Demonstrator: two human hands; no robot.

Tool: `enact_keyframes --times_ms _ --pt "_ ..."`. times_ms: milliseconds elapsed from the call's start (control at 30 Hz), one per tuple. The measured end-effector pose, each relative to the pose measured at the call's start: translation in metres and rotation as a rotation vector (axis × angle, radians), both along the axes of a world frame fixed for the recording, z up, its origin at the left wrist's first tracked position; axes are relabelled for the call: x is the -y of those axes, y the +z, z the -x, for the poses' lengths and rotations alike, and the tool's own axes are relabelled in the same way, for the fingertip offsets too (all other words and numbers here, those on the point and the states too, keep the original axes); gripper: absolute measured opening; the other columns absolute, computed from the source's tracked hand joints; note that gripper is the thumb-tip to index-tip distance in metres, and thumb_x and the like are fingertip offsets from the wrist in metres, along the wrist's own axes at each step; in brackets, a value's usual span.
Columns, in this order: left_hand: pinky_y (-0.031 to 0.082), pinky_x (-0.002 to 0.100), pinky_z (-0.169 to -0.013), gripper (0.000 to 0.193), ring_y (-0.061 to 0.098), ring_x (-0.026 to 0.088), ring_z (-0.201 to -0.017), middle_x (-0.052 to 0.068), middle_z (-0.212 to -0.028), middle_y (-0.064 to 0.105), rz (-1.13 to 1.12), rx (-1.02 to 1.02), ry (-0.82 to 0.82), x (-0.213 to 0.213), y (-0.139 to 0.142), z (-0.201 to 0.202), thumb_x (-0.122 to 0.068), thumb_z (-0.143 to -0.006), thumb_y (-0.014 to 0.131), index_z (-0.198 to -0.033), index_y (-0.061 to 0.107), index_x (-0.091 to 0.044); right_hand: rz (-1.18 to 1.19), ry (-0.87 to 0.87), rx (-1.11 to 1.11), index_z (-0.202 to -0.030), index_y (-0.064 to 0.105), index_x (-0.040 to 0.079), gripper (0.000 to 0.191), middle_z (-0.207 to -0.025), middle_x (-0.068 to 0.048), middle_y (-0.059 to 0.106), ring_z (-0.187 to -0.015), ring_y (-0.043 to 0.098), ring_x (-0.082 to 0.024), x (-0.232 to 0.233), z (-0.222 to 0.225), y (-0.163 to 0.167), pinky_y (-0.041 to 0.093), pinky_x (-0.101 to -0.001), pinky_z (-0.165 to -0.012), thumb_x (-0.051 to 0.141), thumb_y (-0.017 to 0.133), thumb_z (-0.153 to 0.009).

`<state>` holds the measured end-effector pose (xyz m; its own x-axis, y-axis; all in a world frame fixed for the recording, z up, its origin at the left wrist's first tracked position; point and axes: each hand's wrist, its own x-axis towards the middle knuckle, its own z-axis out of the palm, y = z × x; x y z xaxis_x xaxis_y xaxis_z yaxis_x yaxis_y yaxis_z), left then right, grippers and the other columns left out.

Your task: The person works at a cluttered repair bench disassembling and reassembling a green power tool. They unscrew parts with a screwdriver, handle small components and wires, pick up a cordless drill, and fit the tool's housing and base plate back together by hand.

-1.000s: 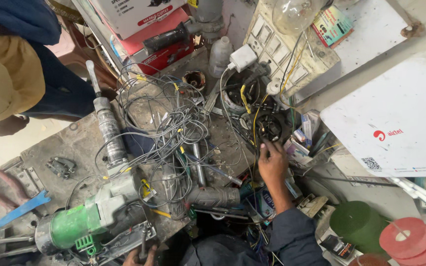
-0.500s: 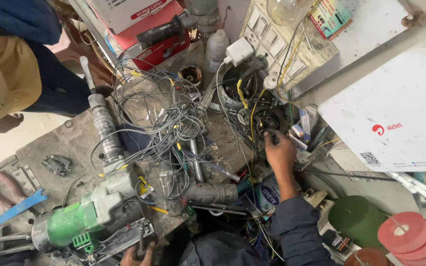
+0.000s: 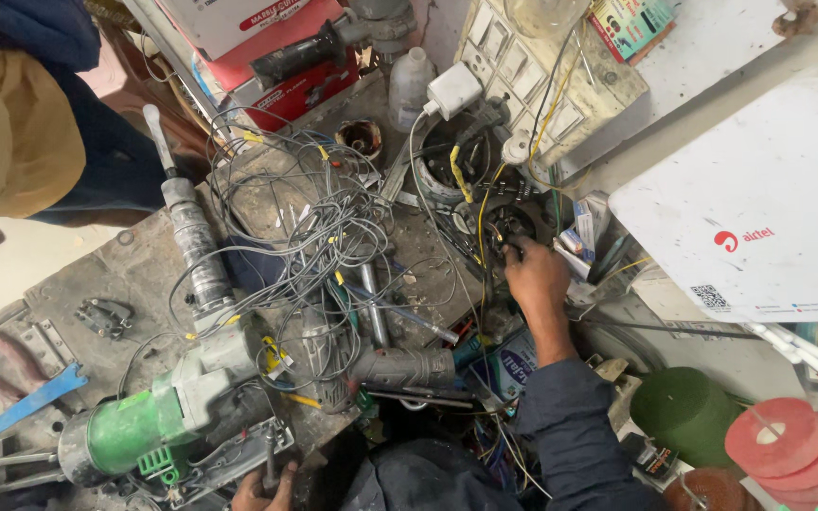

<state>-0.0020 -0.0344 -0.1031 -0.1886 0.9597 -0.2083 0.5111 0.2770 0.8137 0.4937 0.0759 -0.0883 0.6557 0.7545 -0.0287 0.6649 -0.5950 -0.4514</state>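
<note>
My right hand [image 3: 536, 276] reaches forward over the cluttered bench, in a dark blue sleeve. Its curled fingertips grip the near rim of a dark round motor part [image 3: 506, 223] with yellow wires [image 3: 481, 203] running out of it. At the bottom edge of the view my left hand [image 3: 259, 490] is closed around a thin metal rod [image 3: 270, 457] beside the base of a green rotary hammer drill [image 3: 149, 416]. Only the fingers of that hand show.
A tangle of grey wires [image 3: 310, 222] covers the bench middle. A grey grinder body [image 3: 400, 367] lies near my right forearm. A switch board [image 3: 532, 66] and white charger [image 3: 453, 90] stand behind. A white box [image 3: 759, 218] and red and green discs [image 3: 778, 445] sit right. Another person [image 3: 11, 142] stands at far left.
My right hand has moved a little forward onto the round motor part. The view has shifted slightly. My left hand stays at the bottom edge.
</note>
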Motion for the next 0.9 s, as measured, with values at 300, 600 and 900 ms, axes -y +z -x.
enact_keyframes --times_ms 300,600,900 --pt "0.06 0.034 -0.083 0.038 0.079 0.025 -0.088 0.019 -0.093 0.081 0.028 -0.057 -0.046 -0.007 0.003 -0.002 -0.01 -0.076 0.085 -0.11 0.076 0.004 -0.658 -0.028 -0.362 -0.118 0.073 0.002 0.02 -0.102 -0.011 0.075 -0.091 0.068 -0.023 0.009 0.008 -0.016 0.053 -0.0365 -0.081 0.015 0.067 -0.105" --pt "0.056 0.035 -0.086 0.038 0.076 0.024 -0.089 0.017 -0.095 0.08 -0.122 -0.129 -0.172 -0.011 0.007 -0.002 -0.012 -0.076 0.085 -0.11 0.076 0.002 -0.664 -0.407 -1.074 -0.123 0.075 0.006 0.025 -0.077 0.006 0.053 -0.06 0.04 -0.005 0.018 0.01 -0.015 0.029 -0.0231 -0.051 0.017 0.068 -0.102" --pt "0.058 0.035 -0.067 0.035 0.073 0.022 -0.065 0.013 -0.083 0.079 -0.018 0.002 -0.034 -0.014 0.007 -0.009 -0.009 -0.076 0.083 -0.109 0.077 -0.002 -0.666 -0.26 -0.334 -0.12 0.073 -0.002 0.025 -0.112 -0.018 0.076 -0.105 0.072 -0.025 0.014 0.019 -0.016 0.053 -0.0356 -0.093 0.012 0.064 -0.101"
